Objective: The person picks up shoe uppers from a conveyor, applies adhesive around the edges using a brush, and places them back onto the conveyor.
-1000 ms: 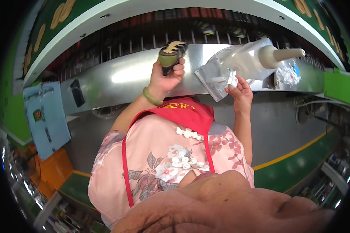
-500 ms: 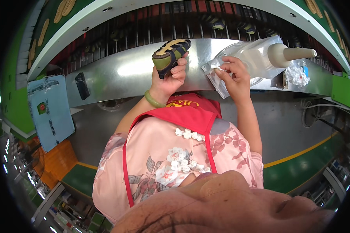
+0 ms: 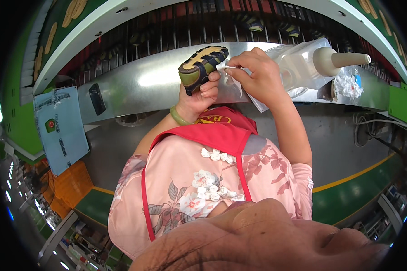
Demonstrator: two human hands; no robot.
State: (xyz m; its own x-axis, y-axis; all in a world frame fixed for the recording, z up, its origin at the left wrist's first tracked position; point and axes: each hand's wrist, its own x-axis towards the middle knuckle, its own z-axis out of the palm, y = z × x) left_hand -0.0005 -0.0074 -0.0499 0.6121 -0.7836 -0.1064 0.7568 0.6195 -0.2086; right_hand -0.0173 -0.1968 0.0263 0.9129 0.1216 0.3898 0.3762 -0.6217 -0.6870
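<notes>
My left hand (image 3: 199, 92) is closed around a small shoe (image 3: 199, 72), olive green with dark straps, its tan underside turned up. The fingers wrap its near side, and a green bangle (image 3: 180, 116) circles the wrist. My right hand (image 3: 260, 74) pinches a white cotton swab (image 3: 221, 66) between thumb and fingers. The swab's white tip is at the shoe's right edge; whether it touches cannot be told. To the right of that hand is a translucent bottle (image 3: 298, 61) with a long beige nozzle (image 3: 350, 60). Beside it lies a pile of white cotton (image 3: 347, 86).
The metal bench (image 3: 142, 81) runs along a roller conveyor (image 3: 190, 31) carrying more shoes (image 3: 248, 22). A dark flat object (image 3: 96, 99) lies on the bench's left part. A light blue printed sheet (image 3: 61, 131) hangs at the left. A cable (image 3: 371, 122) loops at the right.
My right hand has moved left from beside the bottle, bringing the swab up to the shoe. My left hand keeps its hold, with the shoe shifted slightly right.
</notes>
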